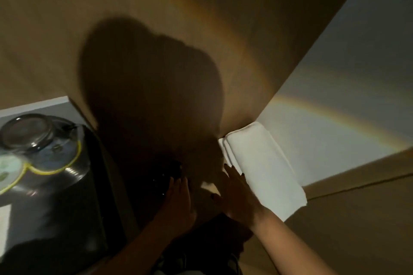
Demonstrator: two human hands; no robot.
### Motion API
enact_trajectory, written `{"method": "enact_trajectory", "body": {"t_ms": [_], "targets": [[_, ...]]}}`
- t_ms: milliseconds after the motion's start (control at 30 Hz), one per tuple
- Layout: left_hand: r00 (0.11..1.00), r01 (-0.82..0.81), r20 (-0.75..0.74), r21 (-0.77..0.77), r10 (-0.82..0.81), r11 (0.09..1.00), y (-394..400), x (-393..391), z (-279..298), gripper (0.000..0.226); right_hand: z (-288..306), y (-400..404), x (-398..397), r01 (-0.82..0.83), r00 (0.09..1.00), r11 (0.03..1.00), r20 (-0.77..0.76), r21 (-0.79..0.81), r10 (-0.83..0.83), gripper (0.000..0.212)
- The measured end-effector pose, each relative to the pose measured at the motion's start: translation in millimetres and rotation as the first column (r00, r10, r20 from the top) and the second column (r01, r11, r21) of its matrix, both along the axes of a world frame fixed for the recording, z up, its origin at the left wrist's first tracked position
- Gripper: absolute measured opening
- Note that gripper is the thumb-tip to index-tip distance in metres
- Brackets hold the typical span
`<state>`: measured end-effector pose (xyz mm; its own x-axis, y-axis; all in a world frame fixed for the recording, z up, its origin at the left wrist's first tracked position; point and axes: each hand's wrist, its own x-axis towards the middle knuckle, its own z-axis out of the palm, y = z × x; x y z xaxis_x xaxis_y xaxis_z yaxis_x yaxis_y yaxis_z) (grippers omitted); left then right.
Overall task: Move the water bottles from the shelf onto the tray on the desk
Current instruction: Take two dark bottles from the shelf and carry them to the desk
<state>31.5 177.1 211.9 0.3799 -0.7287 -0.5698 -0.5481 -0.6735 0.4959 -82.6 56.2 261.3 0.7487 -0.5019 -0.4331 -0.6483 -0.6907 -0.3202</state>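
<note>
Both hands are reaching forward into a deep shadow near the six o'clock part of the view, and very little there is showing clearly. The left hand [178, 198] is sitting at about seven o'clock from the frame's centre, its fingers pressing up against a dark, glinting object [166, 176] that could be the cap end of a water bottle, though the gloom is hiding too much to be sure; whether that hand is closing round it or merely touching it I cannot tell. The right hand [237, 194] is lying just to the three o'clock side of the left, fingers spread wide and flat, holding nothing, its outer edge just beside a folded white towel [261, 167] that is running off toward four o'clock. Over at nine o'clock a black tray [93, 185] is carrying an upturned glass [31, 131] on a yellow-rimmed coaster [55, 158], and no bottle is showing on it. Judging from this, the task is standing at its very beginning: the tray is waiting without bottles, the hands are only now searching the shaded shelf, and every lift and carry across toward nine o'clock is remaining to be done. How many bottles are waiting in that shadow is not showing.
</note>
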Motion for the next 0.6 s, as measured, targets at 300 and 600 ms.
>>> {"method": "enact_trajectory", "body": {"t_ms": [300,600], "targets": [[0.906,-0.421,0.042,-0.011,0.421,0.907,-21,-2,-36,0.056,-50,-42,13,-0.194,0.967,0.957,-0.122,0.216,0.224,0.077],[0.804,-0.594,0.052,0.054,0.592,0.802,-65,-45,-105,0.092,-124,-137,9,-0.119,0.947,0.907,-0.227,0.405,0.225,0.068]]}}
